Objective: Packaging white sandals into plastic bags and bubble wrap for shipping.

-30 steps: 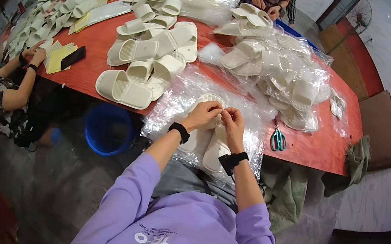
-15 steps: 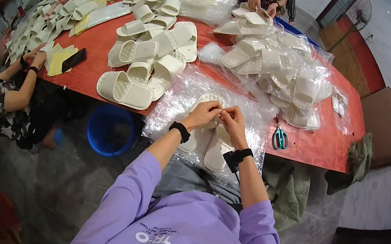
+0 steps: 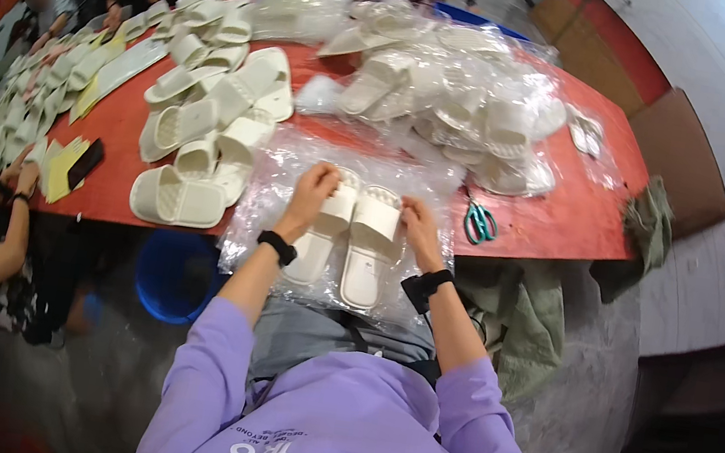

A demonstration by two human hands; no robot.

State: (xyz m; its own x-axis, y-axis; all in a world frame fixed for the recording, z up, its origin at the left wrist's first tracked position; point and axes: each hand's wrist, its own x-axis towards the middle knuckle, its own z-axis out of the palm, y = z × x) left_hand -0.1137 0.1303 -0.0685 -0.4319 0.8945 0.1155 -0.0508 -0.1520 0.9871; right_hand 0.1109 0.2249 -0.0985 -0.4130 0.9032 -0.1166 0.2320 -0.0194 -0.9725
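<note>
Here, the pair of white slippers [image 3: 366, 269] lies between your hands, heels toward you, on clear plastic bags [image 3: 252, 234] — whether inside one, you can't tell. Your left hand [image 3: 314, 192], fingers curled, covers part of the left slipper's toe end; your right hand [image 3: 420, 232] bends its fingers just beside the right slipper's strap. Whether either grips anything isn't clear. Scissors [image 3: 481, 223] lie near your right hand on the red table [image 3: 555, 240]. Loose slippers [image 3: 200, 206] heap up to the left; farther off, bagged slippers [image 3: 480, 118] block the way straight ahead.
</note>
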